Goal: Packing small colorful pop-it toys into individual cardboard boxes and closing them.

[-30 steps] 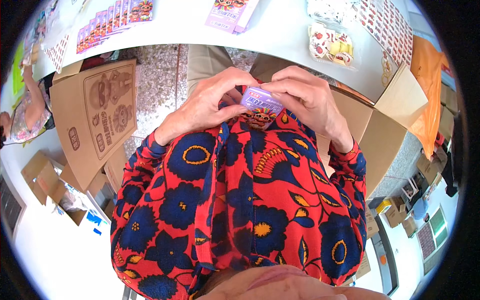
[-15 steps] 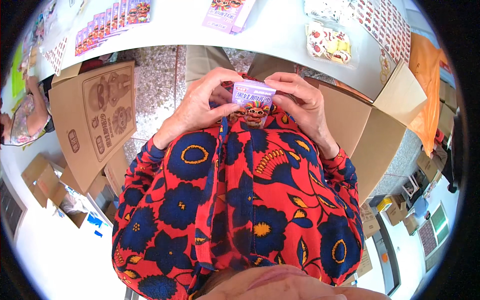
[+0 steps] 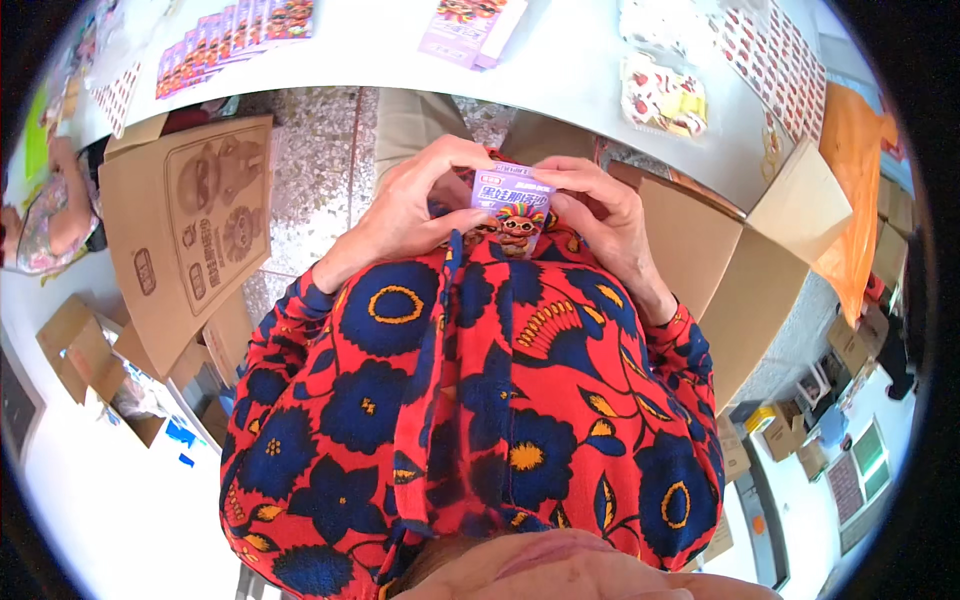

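A small purple carton [image 3: 513, 205] with a cartoon figure on its front is held upright in front of my chest, between both hands. My left hand [image 3: 422, 205] grips its left side, with the thumb on the front face and the fingers up at the top edge. On the other side my right hand [image 3: 603, 213] pinches the upper right corner, its index finger along the top and its thumb at the side. A narrow top flap shows between the fingertips. The carton's back and what is inside are hidden.
On the white table [image 3: 370, 45] lie fanned purple cartons [image 3: 235, 42], a small pile of flat cartons [image 3: 465, 35], a clear bag [image 3: 662, 95] and sticker sheets [image 3: 775, 65]. Cardboard boxes flank me, one left [image 3: 195, 230], one open right [image 3: 700, 250], near an orange bag [image 3: 850, 190]. Another person's arm [image 3: 70, 210] shows far left.
The view has shifted slightly, so the table things sit a little higher and further right. Both hands keep nearly the same hold on the carton.
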Demonstrator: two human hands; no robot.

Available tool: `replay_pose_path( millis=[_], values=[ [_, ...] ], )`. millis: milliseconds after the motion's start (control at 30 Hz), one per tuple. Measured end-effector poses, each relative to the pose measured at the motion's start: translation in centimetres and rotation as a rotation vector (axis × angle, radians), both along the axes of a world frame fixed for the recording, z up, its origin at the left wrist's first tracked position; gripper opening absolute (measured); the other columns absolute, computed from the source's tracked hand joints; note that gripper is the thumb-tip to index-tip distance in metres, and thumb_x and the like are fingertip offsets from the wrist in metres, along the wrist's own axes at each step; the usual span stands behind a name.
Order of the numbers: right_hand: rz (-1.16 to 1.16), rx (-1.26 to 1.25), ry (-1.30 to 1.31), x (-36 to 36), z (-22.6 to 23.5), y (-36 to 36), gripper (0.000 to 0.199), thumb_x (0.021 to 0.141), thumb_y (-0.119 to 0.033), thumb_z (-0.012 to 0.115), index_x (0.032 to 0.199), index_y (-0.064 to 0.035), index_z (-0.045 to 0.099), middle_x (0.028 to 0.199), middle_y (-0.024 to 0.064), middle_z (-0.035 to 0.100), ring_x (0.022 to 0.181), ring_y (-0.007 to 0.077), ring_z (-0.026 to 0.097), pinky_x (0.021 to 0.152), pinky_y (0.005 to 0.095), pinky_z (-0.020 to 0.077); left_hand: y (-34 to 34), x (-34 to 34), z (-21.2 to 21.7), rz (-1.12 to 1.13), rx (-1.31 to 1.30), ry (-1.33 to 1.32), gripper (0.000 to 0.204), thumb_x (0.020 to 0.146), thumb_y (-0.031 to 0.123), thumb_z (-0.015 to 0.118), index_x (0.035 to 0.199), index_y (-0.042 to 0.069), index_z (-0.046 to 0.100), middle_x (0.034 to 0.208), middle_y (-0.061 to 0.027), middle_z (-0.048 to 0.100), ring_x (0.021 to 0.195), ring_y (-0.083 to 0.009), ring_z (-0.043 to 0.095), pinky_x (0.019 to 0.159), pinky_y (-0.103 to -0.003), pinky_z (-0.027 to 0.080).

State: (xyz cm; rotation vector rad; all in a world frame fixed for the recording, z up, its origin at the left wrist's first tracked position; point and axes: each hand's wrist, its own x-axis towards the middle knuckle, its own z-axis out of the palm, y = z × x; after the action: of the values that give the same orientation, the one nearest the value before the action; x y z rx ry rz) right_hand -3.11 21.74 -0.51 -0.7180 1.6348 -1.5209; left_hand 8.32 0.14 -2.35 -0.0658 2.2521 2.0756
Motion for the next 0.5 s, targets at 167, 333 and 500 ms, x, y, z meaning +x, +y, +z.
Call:
replay_pose_path(
  millis=[167, 333, 500],
  values=[
    [-0.131, -0.069, 0.001, -0.3, -0.1, -1.2, 0.03, 0.087, 0.001, 0.054, 0.117, 0.0034, 0.055, 0.114, 0.0124, 0.056, 0.102, 0.0155, 0.055, 0.088, 0.0271, 0.0434, 1.1, -0.9, 0.4, 0.119, 0.098, 0.024, 0.055, 0.079, 0.008, 0.071, 0.127, 0.008, 0.042, 0.107, -0.0073, 0.054, 0.085, -0.013, 0.06, 0.07, -0.027, 0.051],
    [-0.322, -0.071, 0.044, -1.1, 0.6, -4.0, 0.038, 0.088, 0.002, 0.051, 0.125, 0.0025, 0.047, 0.115, 0.0086, 0.057, 0.089, 0.0094, 0.055, 0.077, 0.0238, 0.0462, -3.4, -3.4, 1.4, 0.398, -0.168, 0.061, 0.062, 0.076, 0.014, 0.073, 0.128, 0.008, 0.04, 0.096, -0.0084, 0.058, 0.075, -0.0117, 0.06, 0.06, -0.026, 0.049],
    [-0.168, 0.102, 0.13, -2.0, -1.8, -3.0, 0.036, 0.088, 0.001, 0.052, 0.124, -0.0022, 0.051, 0.099, 0.0044, 0.061, 0.084, 0.0077, 0.056, 0.076, 0.0217, 0.0452, -12.5, -7.2, -0.9, 0.609, -0.687, 0.109, 0.058, 0.075, 0.017, 0.071, 0.124, 0.007, 0.042, 0.098, -0.0181, 0.062, 0.079, -0.0273, 0.064, 0.064, -0.038, 0.051]
  ],
)
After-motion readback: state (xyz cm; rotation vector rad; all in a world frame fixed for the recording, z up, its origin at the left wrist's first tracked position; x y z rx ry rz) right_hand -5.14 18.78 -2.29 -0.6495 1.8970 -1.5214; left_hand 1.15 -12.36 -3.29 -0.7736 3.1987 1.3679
